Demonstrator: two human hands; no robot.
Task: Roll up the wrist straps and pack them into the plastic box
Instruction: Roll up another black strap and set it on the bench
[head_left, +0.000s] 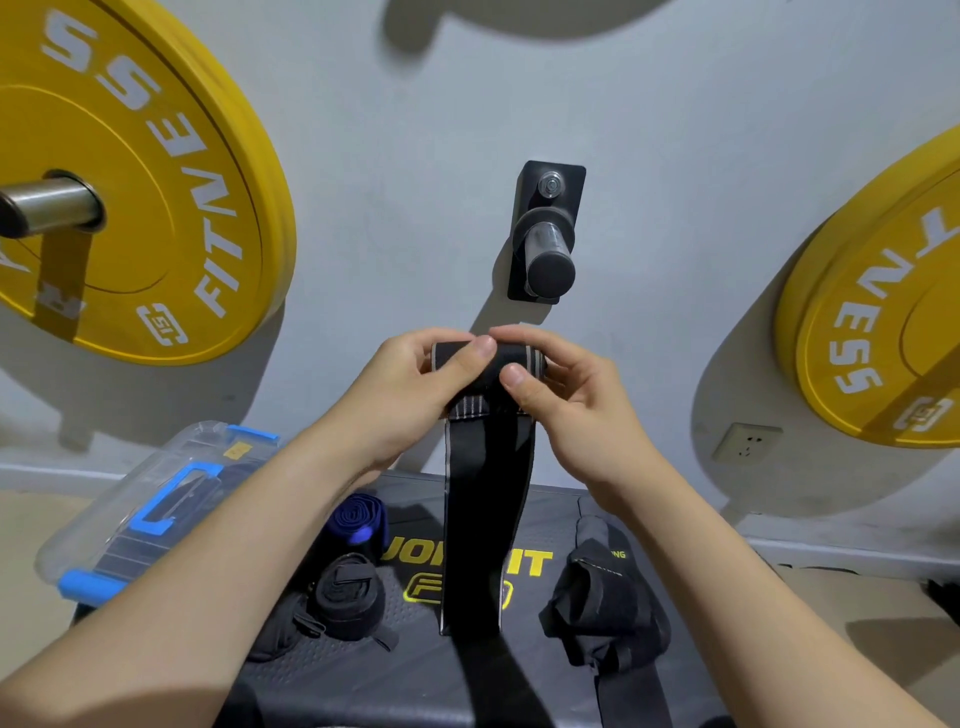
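Two hands — left (415, 397), right (569, 400) — pinch strap (483, 499).

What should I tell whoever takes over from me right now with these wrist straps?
Left hand and right hand both pinch a half-rolled black strap; its tail hangs down over the bench.
Done: a blue roll and a black roll lie on the bench beside the plastic box.
Left: finish this roll, roll the loose black strap on the right, pack all into the box.
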